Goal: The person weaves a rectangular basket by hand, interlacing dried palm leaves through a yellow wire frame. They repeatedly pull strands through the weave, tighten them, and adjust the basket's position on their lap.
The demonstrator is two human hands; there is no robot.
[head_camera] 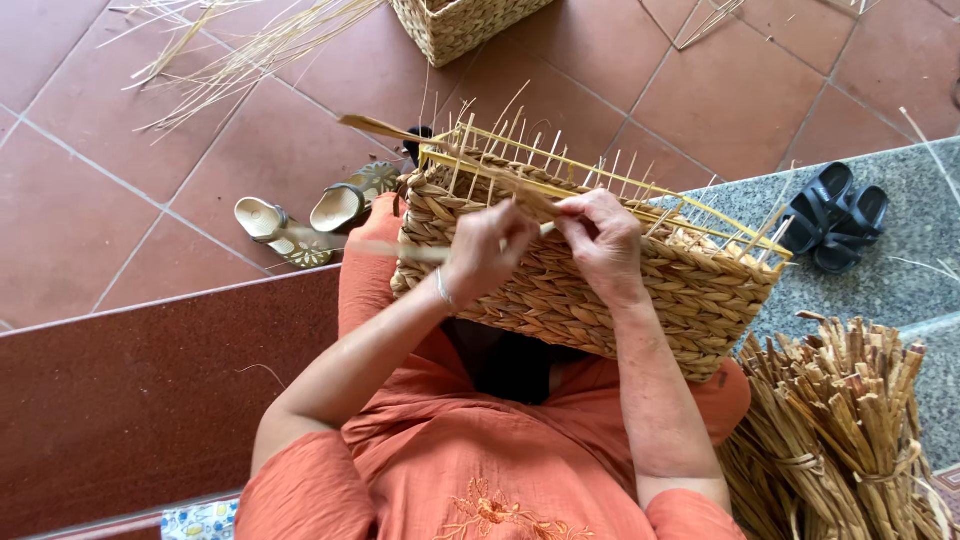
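A half-made woven basket (600, 290) rests on the person's lap, tipped on its side against the orange clothes. Thin pale sticks poke up in a row from its open rim. Both hands are at the top edge of the basket, close together.

The left hand (487, 250) has its grip closed on a flat straw strand (395, 248) that runs out to the left, past the basket's corner. The right hand (603, 240) is just beside it, with its fingers pinched shut on the same strand where it meets the rim. A bracelet sits on the left wrist.

A thick bundle of dried straw (850, 420), tied with a band, stands near the right elbow. A pair of black sandals (833, 215) lies on the grey stone step past the basket. A pair of cream sandals (310, 215) lies on the red tile floor (120, 180) to the left. Loose straw (230, 50) is spread on the floor farther away, and a second woven basket (460, 22) sits at the top edge of the view.
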